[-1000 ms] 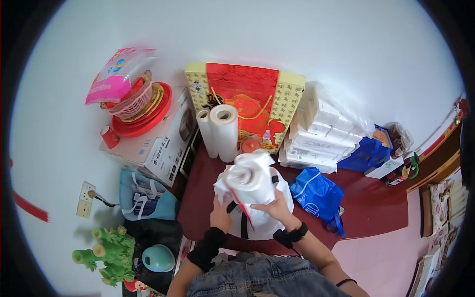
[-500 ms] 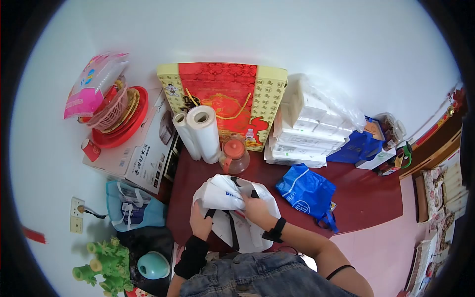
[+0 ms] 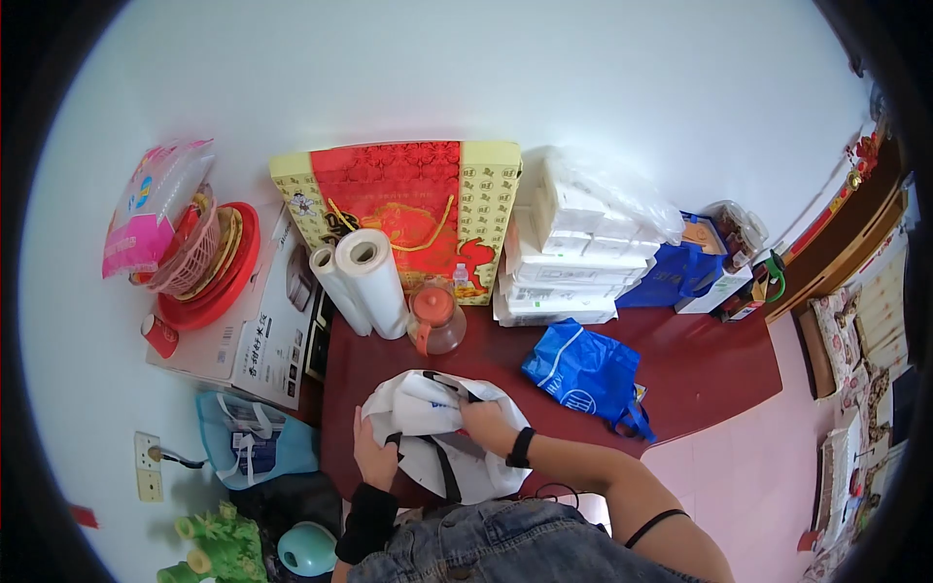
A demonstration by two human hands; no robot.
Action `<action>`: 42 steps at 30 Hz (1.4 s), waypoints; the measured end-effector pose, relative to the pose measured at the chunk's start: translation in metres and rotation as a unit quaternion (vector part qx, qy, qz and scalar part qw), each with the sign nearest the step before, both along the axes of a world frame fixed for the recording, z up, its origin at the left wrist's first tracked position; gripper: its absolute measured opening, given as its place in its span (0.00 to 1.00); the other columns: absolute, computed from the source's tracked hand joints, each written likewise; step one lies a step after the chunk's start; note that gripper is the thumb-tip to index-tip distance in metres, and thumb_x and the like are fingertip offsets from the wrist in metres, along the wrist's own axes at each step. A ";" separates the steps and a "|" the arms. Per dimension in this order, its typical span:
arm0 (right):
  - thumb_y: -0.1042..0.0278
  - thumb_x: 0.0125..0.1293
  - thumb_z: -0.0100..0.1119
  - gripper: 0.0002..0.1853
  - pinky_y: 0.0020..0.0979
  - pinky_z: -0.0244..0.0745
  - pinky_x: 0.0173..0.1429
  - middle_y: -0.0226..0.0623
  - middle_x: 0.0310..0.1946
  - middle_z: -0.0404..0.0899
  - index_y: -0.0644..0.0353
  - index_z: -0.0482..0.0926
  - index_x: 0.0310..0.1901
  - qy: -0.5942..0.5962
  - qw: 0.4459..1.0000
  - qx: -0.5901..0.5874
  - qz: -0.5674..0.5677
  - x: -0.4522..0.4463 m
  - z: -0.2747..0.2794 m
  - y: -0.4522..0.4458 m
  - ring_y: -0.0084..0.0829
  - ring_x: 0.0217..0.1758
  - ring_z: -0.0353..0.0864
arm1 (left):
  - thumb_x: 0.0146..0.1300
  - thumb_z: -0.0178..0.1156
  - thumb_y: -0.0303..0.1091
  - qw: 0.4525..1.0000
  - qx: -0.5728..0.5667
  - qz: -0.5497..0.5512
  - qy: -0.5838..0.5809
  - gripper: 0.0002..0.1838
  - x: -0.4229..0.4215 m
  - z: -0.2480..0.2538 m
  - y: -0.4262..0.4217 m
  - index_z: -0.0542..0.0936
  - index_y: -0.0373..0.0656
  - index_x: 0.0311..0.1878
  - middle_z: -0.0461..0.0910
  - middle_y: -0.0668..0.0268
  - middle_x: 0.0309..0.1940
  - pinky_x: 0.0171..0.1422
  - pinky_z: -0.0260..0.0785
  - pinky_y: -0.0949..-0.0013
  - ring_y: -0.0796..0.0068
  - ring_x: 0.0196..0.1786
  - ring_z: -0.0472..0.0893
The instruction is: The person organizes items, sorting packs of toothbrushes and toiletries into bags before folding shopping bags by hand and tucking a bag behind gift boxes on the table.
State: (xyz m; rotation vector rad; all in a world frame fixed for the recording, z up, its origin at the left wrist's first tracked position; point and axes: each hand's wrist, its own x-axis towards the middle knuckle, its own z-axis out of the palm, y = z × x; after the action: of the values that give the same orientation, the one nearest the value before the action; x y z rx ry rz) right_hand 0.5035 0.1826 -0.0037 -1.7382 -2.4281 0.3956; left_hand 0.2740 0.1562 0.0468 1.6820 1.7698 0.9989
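Note:
A white bag (image 3: 505, 473) with black straps lies on the front part of the dark red table, its mouth spread wide. At the bag's left rim, my left hand (image 3: 376, 457) is closed on the edge. Inside the opening is a folded white piece (image 3: 428, 416) with blue lettering; I cannot tell if it is part of the bag. My right hand (image 3: 489, 426) is closed against the right side of that piece, fingertips partly hidden. Beyond the bag stands a glass pitcher (image 3: 442, 335) with an orange-red lid and handle.
A blue bag (image 3: 583, 374) lies right of the white one on the table (image 3: 700, 379). Behind stand two plastic rolls (image 3: 374, 291), a red-and-yellow gift box (image 3: 389, 185) and stacked white packs (image 3: 573, 262). A carton (image 3: 243, 335) bears red trays at left.
The folded white piece sits lower inside the bag, and my right hand has gone down with it. My left hand stays at the left rim. The whole view has shifted slightly.

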 end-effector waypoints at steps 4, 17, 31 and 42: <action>0.74 0.55 0.54 0.13 0.40 0.76 0.38 0.46 0.27 0.80 0.67 0.71 0.43 -0.012 0.995 -0.094 0.037 -0.008 0.049 -0.014 0.43 0.33 0.81 | 0.38 0.54 0.19 0.997 -0.036 0.045 -0.059 0.33 -0.016 -0.001 0.002 0.69 0.34 0.56 0.60 0.48 0.65 0.68 0.57 0.63 0.50 0.67 0.62; 0.52 0.49 0.62 0.19 0.41 0.73 0.41 0.46 0.27 0.80 0.62 0.80 0.34 -0.066 0.984 -0.080 0.149 0.013 0.067 -0.008 0.42 0.33 0.81 | 0.41 0.52 0.19 0.997 -0.025 0.038 -0.068 0.38 -0.061 0.005 -0.012 0.62 0.31 0.63 0.66 0.43 0.59 0.67 0.57 0.64 0.48 0.63 0.65; 0.42 0.40 0.71 0.54 0.41 0.74 0.50 0.57 0.54 0.68 0.58 0.56 0.66 0.040 0.998 0.033 -0.037 0.034 0.118 0.006 0.53 0.46 0.77 | 0.49 0.68 0.44 0.997 -0.067 0.025 0.024 0.38 -0.074 0.039 -0.020 0.67 0.28 0.58 0.66 0.44 0.55 0.62 0.61 0.59 0.47 0.59 0.67; 0.52 0.46 0.64 0.45 0.40 0.76 0.45 0.52 0.38 0.80 0.66 0.58 0.64 -0.010 0.987 -0.163 -0.001 -0.019 0.095 0.005 0.46 0.40 0.81 | 0.36 0.74 0.45 0.960 -0.145 -0.171 0.167 0.37 -0.089 0.104 -0.055 0.75 0.43 0.53 0.60 0.42 0.61 0.65 0.59 0.51 0.42 0.63 0.63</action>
State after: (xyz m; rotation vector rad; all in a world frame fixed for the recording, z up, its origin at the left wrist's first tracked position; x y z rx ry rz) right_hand 0.4844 0.1877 0.0912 -1.8714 -2.4862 0.8208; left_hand 0.1854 0.1016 0.1507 1.9525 1.6414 0.3006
